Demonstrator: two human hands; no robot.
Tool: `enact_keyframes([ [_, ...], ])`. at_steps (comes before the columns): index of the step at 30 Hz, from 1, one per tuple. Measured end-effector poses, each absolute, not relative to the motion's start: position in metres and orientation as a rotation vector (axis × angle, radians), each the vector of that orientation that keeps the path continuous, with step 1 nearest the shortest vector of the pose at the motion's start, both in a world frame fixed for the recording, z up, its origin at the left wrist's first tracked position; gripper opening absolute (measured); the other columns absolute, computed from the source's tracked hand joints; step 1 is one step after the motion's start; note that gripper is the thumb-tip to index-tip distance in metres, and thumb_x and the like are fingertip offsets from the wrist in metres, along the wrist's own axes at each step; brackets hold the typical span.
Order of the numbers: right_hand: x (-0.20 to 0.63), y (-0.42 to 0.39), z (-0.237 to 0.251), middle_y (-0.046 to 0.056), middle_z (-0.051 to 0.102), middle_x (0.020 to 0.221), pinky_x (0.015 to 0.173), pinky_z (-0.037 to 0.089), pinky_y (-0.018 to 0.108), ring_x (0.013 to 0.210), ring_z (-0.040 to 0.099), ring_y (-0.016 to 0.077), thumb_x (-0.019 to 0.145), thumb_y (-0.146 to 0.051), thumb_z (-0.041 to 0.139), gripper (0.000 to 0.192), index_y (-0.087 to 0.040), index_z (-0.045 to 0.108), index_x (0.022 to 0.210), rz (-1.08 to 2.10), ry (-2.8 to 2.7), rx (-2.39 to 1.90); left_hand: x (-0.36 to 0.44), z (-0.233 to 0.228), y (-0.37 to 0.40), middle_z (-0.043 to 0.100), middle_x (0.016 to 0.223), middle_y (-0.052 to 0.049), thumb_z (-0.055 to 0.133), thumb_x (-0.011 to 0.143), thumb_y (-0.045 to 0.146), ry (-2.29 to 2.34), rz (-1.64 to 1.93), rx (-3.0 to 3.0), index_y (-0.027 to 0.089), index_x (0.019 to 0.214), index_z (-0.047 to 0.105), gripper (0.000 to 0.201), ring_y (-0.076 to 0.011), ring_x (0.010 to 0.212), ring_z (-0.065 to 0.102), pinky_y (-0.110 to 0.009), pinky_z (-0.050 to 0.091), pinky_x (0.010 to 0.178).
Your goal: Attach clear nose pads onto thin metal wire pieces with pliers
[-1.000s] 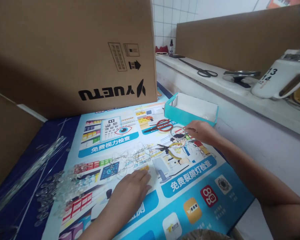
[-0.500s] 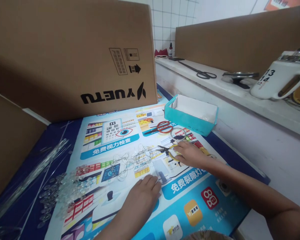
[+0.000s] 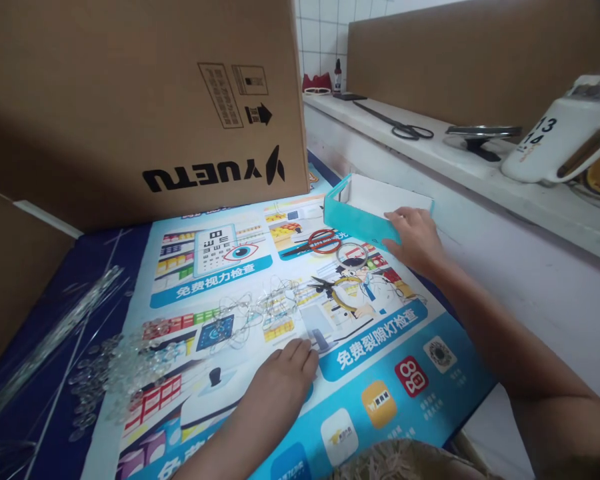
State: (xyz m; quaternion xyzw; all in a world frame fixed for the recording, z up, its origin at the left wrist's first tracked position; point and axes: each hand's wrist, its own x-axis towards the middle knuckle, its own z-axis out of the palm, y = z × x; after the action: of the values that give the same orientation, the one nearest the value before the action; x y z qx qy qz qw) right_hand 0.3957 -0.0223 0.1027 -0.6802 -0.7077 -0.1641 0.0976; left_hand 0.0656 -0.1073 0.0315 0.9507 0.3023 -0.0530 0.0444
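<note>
The teal tray (image 3: 360, 223) at the far right of the bench (image 3: 105, 280) now has your right hand (image 3: 416, 237) open against its near wall, come up from the yellow-handled pliers (image 3: 341, 292), while your left hand (image 3: 279, 387) stays flat, holding nothing.

right hand (image 3: 416, 237) on teal box (image 3: 356, 219) | left hand (image 3: 280, 387) flat on poster (image 3: 380, 347)
</note>
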Motion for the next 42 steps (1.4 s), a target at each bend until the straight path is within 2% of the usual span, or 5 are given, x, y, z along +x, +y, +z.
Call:
enact_keyframes([
  [6, 0.409, -0.016, 0.089, 0.012, 0.06, 0.095, 0.076, 0.03, 0.033, 0.087, 0.052, 0.0226, 0.087, -0.014, 0.037, 0.033, -0.014, 0.048, 0.117, -0.497, -2.127, -2.292, 0.068, 0.034, -0.105, 0.054, 0.124, -0.012, 0.045, 0.083, 0.012, 0.93, -0.197, 2.881, 0.016, 0.117, 0.055, 0.035, -0.029, 0.114, 0.049, -0.043, 0.047, 0.088],
  [15, 0.398, -0.066, 0.082, 0.009, 0.06, 0.081, 0.065, 0.028, 0.031, 0.075, 0.052, 0.0209, 0.085, -0.01, 0.038, 0.019, -0.015, 0.056, 0.086, -0.558, -2.235, -2.196, 0.083, 0.059, -0.096, 0.059, 0.119, -0.01, 0.044, 0.084, 0.019, 0.977, -0.224, 2.777, 0.019, 0.115, 0.058, 0.034, -0.0281, 0.104, 0.058, -0.043, 0.05, 0.086],
  [26, 0.388, -0.132, 0.076, 0.006, 0.058, 0.081, 0.066, 0.033, 0.031, 0.075, 0.051, 0.0192, 0.089, -0.014, 0.037, 0.019, -0.018, 0.056, 0.088, -0.419, -2.384, -2.072, 0.193, 0.067, -0.05, 0.017, 0.149, -0.009, 0.039, 0.079, 0.004, 0.825, 0.358, 2.972, 0.022, 0.139, 0.022, 0.065, -0.0236, 0.106, 0.055, -0.036, 0.05, 0.079],
  [32, 0.389, -0.147, 0.102, 0.005, 0.059, 0.081, 0.064, 0.036, 0.027, 0.075, 0.054, 0.0167, 0.09, -0.025, 0.041, 0.019, -0.017, 0.058, 0.088, -0.086, -2.432, -2.023, 0.216, 0.05, -0.039, 0.05, 0.123, -0.007, 0.042, 0.083, 0.009, 0.838, 0.372, 3.001, 0.022, 0.12, 0.044, 0.039, -0.0203, 0.093, 0.058, -0.033, 0.05, 0.075],
  [42, 0.444, -0.078, 0.144, 0.013, 0.062, 0.094, 0.068, 0.041, 0.026, 0.085, 0.058, 0.0209, 0.077, -0.01, 0.051, 0.021, -0.013, 0.058, 0.096, -0.162, -2.221, -2.557, 0.217, 0.047, -0.048, 0.056, 0.105, -0.008, 0.044, 0.083, 0.011, 0.748, 0.51, 3.126, 0.017, 0.116, 0.047, 0.034, -0.0215, 0.083, 0.057, -0.036, 0.048, 0.073],
])
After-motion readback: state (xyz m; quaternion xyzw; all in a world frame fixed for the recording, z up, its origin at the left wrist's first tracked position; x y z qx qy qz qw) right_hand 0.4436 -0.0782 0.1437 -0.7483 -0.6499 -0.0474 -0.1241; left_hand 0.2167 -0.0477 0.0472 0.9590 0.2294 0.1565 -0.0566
